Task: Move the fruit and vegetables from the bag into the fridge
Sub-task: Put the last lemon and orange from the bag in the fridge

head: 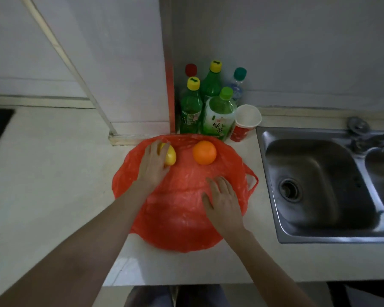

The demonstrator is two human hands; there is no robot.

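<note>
My left hand curls its fingers around the lemon; my right hand lies flat, fingers open, on the red plastic bag beside the orange.

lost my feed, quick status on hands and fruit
Left hand grips the lemon on the bag. Right hand flat on bag. Orange untouched, bottles just behind.

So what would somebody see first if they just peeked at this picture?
Probably the big red plastic bag spread flat on the counter, with a bright orange lying on it near the far edge. Next to that, the left hand grips a yellow fruit, and the right hand rests flat on the bag.
</note>
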